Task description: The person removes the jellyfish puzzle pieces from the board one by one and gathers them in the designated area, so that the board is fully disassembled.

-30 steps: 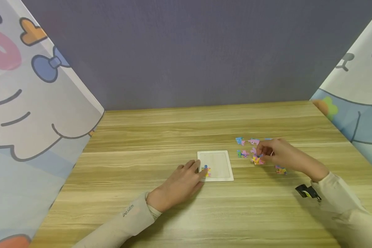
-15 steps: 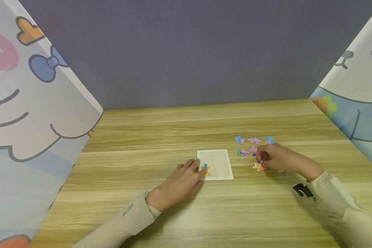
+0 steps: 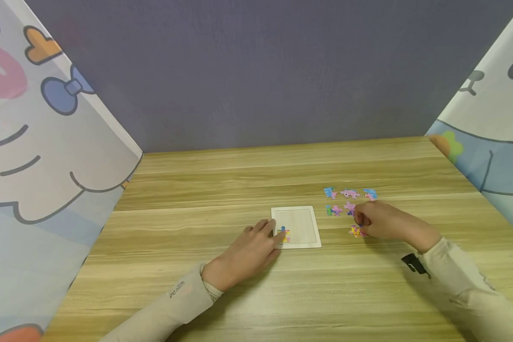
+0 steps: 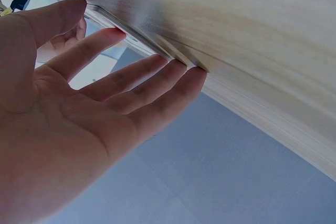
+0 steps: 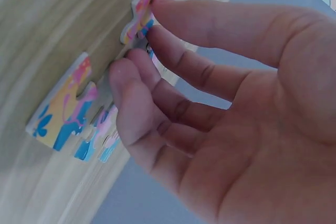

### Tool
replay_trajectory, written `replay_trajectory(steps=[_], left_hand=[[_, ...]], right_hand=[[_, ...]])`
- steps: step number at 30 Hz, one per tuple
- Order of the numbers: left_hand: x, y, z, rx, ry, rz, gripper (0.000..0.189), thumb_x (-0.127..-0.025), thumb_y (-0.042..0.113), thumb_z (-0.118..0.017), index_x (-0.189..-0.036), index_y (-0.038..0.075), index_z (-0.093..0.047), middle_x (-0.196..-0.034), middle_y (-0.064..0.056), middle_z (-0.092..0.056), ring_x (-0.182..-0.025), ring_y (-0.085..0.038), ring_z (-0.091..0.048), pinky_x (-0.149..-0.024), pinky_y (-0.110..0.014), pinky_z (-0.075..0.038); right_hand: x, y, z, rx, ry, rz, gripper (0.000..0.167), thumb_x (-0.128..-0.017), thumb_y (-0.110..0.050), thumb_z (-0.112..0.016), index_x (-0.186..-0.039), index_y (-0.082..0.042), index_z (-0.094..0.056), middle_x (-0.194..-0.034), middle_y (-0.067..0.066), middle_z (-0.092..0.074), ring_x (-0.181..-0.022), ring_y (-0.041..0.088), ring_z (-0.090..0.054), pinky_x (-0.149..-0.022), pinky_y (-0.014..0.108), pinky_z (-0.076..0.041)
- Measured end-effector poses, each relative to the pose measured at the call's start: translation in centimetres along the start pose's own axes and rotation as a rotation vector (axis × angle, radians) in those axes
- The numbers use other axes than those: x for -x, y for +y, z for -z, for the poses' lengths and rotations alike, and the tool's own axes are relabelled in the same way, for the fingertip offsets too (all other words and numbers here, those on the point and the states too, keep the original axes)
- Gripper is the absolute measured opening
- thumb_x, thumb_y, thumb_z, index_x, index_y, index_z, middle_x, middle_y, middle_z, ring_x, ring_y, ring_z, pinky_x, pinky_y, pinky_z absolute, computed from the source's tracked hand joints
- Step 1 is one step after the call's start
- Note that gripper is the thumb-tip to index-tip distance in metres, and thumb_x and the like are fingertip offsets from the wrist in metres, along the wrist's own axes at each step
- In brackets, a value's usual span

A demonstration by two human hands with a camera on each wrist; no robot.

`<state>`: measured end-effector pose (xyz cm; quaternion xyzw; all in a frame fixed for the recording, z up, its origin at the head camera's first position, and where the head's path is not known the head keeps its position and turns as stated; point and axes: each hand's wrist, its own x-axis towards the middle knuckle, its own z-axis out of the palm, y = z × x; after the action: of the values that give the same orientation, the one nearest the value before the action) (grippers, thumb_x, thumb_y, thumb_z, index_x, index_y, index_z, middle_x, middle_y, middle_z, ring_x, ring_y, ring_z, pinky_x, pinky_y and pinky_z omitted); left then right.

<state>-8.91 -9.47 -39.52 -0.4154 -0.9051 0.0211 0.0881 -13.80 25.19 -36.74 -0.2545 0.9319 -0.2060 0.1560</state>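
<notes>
A small white puzzle tray (image 3: 297,209) lies flat on the table, with one yellow, pink and blue jigsaw piece (image 3: 286,239) in its near left corner. My left hand (image 3: 248,254) rests at the tray's left edge, fingers nearly straight, one fingertip on that piece. In the left wrist view the fingertips (image 4: 197,72) touch the table by the tray. My right hand (image 3: 386,221) pinches a yellow and pink jigsaw piece (image 3: 356,231) between thumb and index finger, low over the table. In the right wrist view, this jigsaw piece (image 5: 142,11) is partly covered by the fingers.
Several loose jigsaw pieces lie right of the tray, among them a green and pink piece (image 3: 333,210), a pink piece (image 3: 350,194) and a blue corner piece (image 3: 370,194). Another yellow piece (image 5: 65,106) lies beside my right hand. A grey wall (image 3: 256,71) stands behind the table.
My right hand has shifted slightly toward me with the yellow and pink jigsaw piece, away from the pink piece behind it. The left hand stays at the tray.
</notes>
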Motion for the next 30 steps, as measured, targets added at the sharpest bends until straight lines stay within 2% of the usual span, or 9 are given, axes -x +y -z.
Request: replay_trajectory(steps=[4,9,14,17,20,23,26,30], left_hand=[[0.1,-0.1,-0.2,0.003,0.003,-0.005,0.039,-0.099,0.029,-0.063,-0.135,0.014,-0.064,-0.126,-0.015,-0.059,-0.111,-0.025,-0.058,-0.074,-0.034,-0.057],[0.2,-0.2,-0.4,0.006,0.027,-0.007,0.039,-0.097,0.028,-0.065,-0.133,0.014,-0.065,-0.122,-0.014,-0.06,-0.109,-0.025,-0.058,-0.073,-0.034,-0.057],[0.2,-0.1,-0.4,-0.013,0.008,0.002,0.041,-0.097,0.029,-0.066,-0.135,0.014,-0.063,-0.129,-0.017,-0.059,-0.115,-0.027,-0.058,-0.076,-0.036,-0.057],[0.2,0.0,-0.4,-0.026,-0.003,0.008,0.043,-0.097,0.031,-0.066,-0.136,0.014,-0.063,-0.13,-0.017,-0.059,-0.115,-0.028,-0.059,-0.076,-0.036,-0.058],[0.2,0.1,-0.5,-0.027,0.002,0.011,0.043,-0.097,0.032,-0.066,-0.136,0.015,-0.063,-0.13,-0.016,-0.059,-0.114,-0.028,-0.059,-0.075,-0.035,-0.058],[0.1,0.2,-0.6,-0.028,0.012,0.011,0.041,-0.098,0.031,-0.064,-0.136,0.015,-0.064,-0.129,-0.015,-0.06,-0.114,-0.028,-0.06,-0.074,-0.035,-0.058],[0.1,0.1,-0.5,-0.047,0.024,0.01,0.038,-0.098,0.031,-0.064,-0.132,0.015,-0.066,-0.128,-0.013,-0.061,-0.111,-0.026,-0.06,-0.074,-0.035,-0.057],[0.2,0.0,-0.4,-0.061,0.035,0.013,0.031,-0.097,0.032,-0.065,-0.124,0.017,-0.069,-0.128,-0.013,-0.061,-0.106,-0.025,-0.06,-0.074,-0.035,-0.056]], right_hand=[[-0.1,-0.1,-0.1,0.008,0.001,-0.006,0.019,-0.082,0.005,-0.071,-0.085,-0.008,-0.057,-0.074,-0.003,-0.053,-0.067,0.011,-0.046,-0.06,0.027,-0.04],[-0.6,-1.0,-0.6,0.038,0.079,0.039,0.01,-0.088,0.001,-0.067,-0.088,-0.007,-0.061,-0.073,-0.006,-0.054,-0.066,0.007,-0.048,-0.058,0.025,-0.043],[-2.2,-4.0,-1.6,0.086,0.181,0.136,0.003,-0.09,-0.001,-0.064,-0.09,-0.003,-0.065,-0.067,-0.008,-0.054,-0.059,0.004,-0.046,-0.053,0.023,-0.043],[-3.8,-6.6,-2.1,0.115,0.199,0.183,0.005,-0.09,0.0,-0.066,-0.092,-0.005,-0.065,-0.068,-0.007,-0.051,-0.059,0.006,-0.044,-0.053,0.023,-0.041],[-5.4,-9.0,-2.6,0.13,0.177,0.229,0.006,-0.091,-0.002,-0.067,-0.096,-0.006,-0.065,-0.075,-0.005,-0.054,-0.061,0.006,-0.046,-0.054,0.023,-0.042],[-6.9,-10.6,-3.3,0.137,0.167,0.273,0.006,-0.093,-0.004,-0.067,-0.098,-0.007,-0.065,-0.083,-0.003,-0.058,-0.066,0.007,-0.05,-0.058,0.023,-0.045],[-8.1,-11.2,-4.1,0.122,0.145,0.29,0.008,-0.093,-0.005,-0.066,-0.101,-0.007,-0.065,-0.09,0.001,-0.061,-0.071,0.009,-0.055,-0.063,0.025,-0.049],[-9.2,-11.2,-5.1,0.059,0.075,0.273,0.013,-0.094,-0.005,-0.063,-0.107,-0.007,-0.066,-0.101,0.003,-0.062,-0.083,0.011,-0.059,-0.071,0.027,-0.052]])
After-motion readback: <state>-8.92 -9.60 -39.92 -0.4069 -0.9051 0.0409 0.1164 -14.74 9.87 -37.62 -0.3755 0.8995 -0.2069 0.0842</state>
